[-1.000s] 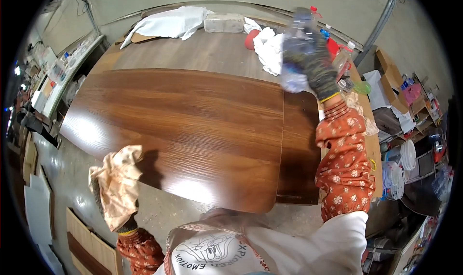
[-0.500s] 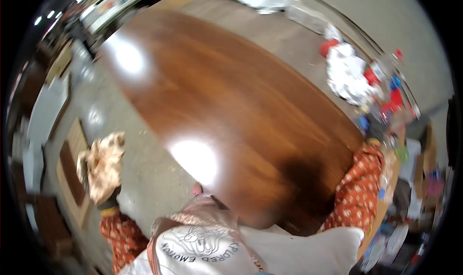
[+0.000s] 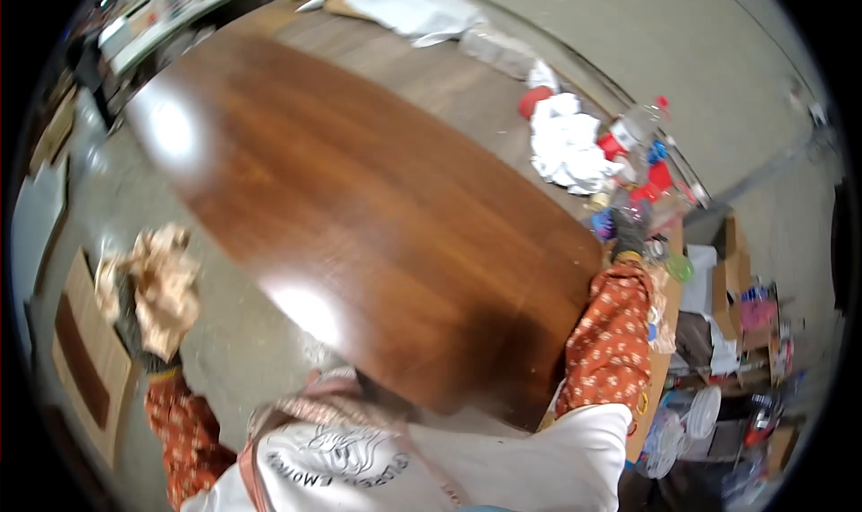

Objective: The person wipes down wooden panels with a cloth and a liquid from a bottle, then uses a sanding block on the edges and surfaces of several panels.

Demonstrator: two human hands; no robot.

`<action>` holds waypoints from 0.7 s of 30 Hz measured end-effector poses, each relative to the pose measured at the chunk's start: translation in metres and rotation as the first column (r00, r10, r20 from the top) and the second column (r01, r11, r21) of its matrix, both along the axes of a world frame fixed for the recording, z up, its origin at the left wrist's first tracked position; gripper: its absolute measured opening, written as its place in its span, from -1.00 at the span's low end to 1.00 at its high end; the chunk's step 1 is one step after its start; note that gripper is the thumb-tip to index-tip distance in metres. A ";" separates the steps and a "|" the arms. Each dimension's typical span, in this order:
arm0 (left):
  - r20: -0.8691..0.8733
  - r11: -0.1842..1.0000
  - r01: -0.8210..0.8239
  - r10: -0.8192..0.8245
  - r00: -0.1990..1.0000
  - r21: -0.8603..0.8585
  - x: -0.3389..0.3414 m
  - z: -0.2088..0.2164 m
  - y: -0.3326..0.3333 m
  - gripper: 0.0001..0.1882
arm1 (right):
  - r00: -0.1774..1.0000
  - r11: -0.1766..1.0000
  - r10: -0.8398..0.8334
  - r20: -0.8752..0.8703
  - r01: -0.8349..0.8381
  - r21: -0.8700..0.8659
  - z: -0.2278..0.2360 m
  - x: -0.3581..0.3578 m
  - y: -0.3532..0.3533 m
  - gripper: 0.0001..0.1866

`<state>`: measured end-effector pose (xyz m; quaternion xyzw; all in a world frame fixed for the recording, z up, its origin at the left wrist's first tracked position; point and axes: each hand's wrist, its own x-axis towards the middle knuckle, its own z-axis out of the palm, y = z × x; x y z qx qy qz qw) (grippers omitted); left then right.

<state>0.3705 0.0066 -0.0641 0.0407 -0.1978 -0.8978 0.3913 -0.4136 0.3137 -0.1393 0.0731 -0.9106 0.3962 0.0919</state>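
Observation:
My left hand [image 3: 131, 322], in a dark grey glove, is closed on a crumpled tan cloth [image 3: 166, 287] held out to the left, over the floor. My right hand [image 3: 630, 228], gloved the same way, reaches in among bottles and clutter past the right end of a glossy brown wooden panel [image 3: 386, 198]. A clear plastic piece [image 3: 637, 208] shows at its fingertips. The fingers are mostly hidden there, so whether they grip it I cannot tell. The long panel with curved edges lies flat between my arms, reflecting bright lights.
Behind the panel, a workbench [image 3: 368, 56] bears white sheeting [image 3: 404, 7], crumpled white cloth [image 3: 570, 144], and a clear bottle with a red cap [image 3: 642, 121]. Cardboard boxes [image 3: 729, 274] and plastic tubs [image 3: 703, 413] stand at right. A framed board [image 3: 94, 359] lies at left.
The view has swung right, so the panel and clutter sit further left in the picture. The left hand has turned and shows more beside the cloth. The right hand stays by the clutter.

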 end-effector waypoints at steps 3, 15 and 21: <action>0.156 0.986 -0.134 0.148 0.977 -0.097 0.036 0.002 0.016 -0.49 | 0.991 0.985 -0.105 0.086 0.115 -0.125 0.019 0.031 -0.048 -0.18; 0.098 0.993 0.079 -0.071 0.993 -0.082 0.040 0.008 -0.002 -0.60 | 0.901 0.998 0.010 -0.434 -0.035 -0.050 0.014 -0.023 -0.065 -0.54; 0.412 0.707 -0.375 0.674 0.613 -0.600 0.020 0.034 0.018 -0.67 | 0.861 0.975 0.220 -0.459 -0.207 0.079 0.067 0.009 -0.039 -0.37</action>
